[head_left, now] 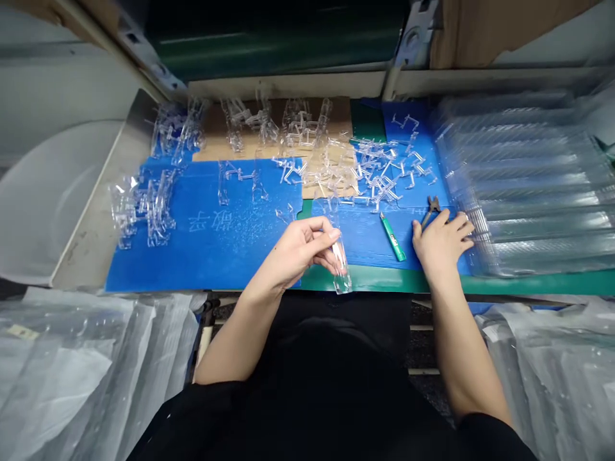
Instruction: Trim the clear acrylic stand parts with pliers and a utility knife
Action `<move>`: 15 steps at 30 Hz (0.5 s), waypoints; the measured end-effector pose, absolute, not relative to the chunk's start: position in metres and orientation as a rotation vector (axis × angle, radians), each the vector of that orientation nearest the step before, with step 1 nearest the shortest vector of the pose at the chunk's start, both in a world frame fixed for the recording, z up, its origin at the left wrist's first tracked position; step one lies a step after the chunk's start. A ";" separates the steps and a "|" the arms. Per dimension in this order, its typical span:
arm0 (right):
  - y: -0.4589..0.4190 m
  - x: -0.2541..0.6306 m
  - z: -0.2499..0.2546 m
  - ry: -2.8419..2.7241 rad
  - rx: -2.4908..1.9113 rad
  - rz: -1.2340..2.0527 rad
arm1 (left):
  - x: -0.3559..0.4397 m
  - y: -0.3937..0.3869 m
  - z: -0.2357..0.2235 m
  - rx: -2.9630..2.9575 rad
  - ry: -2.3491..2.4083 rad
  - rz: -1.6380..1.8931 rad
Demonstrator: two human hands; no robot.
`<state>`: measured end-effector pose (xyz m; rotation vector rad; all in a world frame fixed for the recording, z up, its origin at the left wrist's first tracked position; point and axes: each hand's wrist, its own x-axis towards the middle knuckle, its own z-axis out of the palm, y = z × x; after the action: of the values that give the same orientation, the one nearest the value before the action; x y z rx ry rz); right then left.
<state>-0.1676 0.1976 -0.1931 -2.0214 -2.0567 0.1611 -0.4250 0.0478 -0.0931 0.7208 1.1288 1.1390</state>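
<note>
My left hand point(307, 253) pinches a clear plastic part point(341, 264) between thumb and fingers, upright near the front edge of the bench. My right hand point(442, 243) lies low over the blue sheet with its fingers spread. Beside its thumb is a pair of nippers point(433, 205), whose jaws show while the handles are partly hidden under the hand. Left of them lies a green utility knife point(393, 238). Behind my hands is a loose pile of thin, clear plastic pieces point(379, 169).
More clear moulded parts point(148, 208) lie in groups at the left and along the back on cardboard point(211, 137). Stacked clear trays point(538, 186) stand at the right. A white tub point(52, 192) is at far left. Wrapped bundles point(86, 371) flank me below the bench.
</note>
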 end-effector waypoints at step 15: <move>0.136 -0.207 -0.178 -2.199 -1.562 0.876 | -0.427 0.004 -0.106 0.658 1.005 1.481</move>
<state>-0.2070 0.1356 -0.1776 -1.5622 -2.1994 0.8764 -0.4274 0.0036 -0.1061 0.6580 1.0050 1.4812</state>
